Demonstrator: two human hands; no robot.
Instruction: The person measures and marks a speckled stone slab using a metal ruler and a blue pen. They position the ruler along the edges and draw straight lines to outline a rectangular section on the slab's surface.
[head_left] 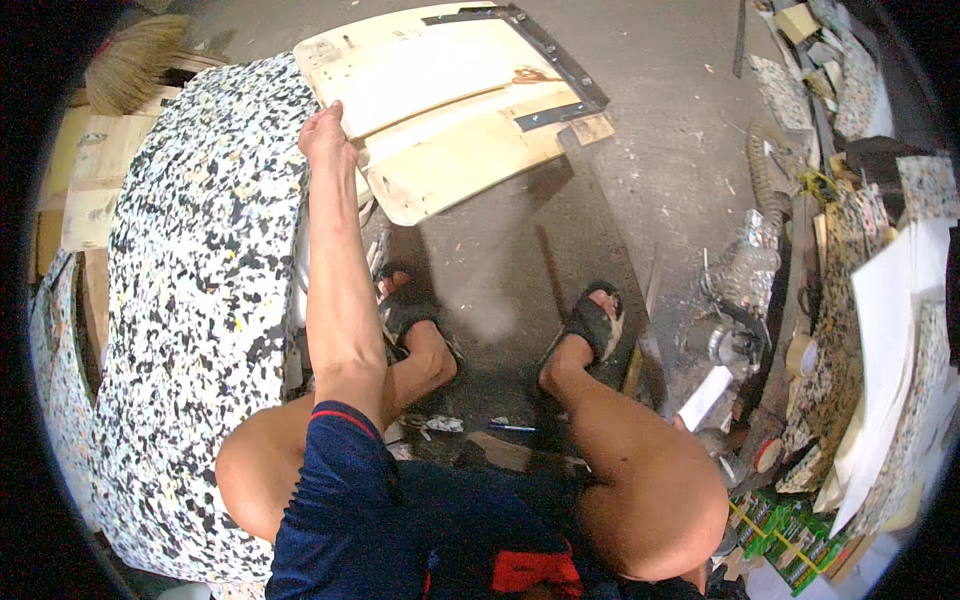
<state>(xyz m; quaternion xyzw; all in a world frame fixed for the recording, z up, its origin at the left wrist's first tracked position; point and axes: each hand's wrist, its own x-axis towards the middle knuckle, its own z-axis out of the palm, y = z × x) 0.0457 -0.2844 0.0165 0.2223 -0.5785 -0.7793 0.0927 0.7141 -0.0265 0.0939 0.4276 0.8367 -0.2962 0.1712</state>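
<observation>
A: Dark blue clothing (365,530) lies closest, around six o'clock, with the bare left knee (258,470) near eight and the right knee (660,500) at five.

B: And the left hand (328,135)?

A: Between ten and eleven, at the end of an outstretched forearm. It's clamped on the near-left edge of a wooden board (450,140).

B: Where is that board exactly?

A: At twelve o'clock, beyond the feet. A long line runs across its face, and black metal strips (555,50) edge its far end toward one o'clock.

B: What about the right hand?

A: I can't tell whether it grips anything. A little skin shows by a white strip (706,397) at four, just past the right knee, but not enough to judge.

B: What's around?

A: A black-and-white speckled slab (200,300) fills nine o'clock, and a straw broom (130,65) sits at ten. Dark sandals (598,335) are on both feet, set apart on the grey floor (490,280). A pen (513,428) lies at six, between the legs. Toward three there's a ribbed hose (745,268), then a tape roll (800,355); green packets (790,540) lie at four.
</observation>
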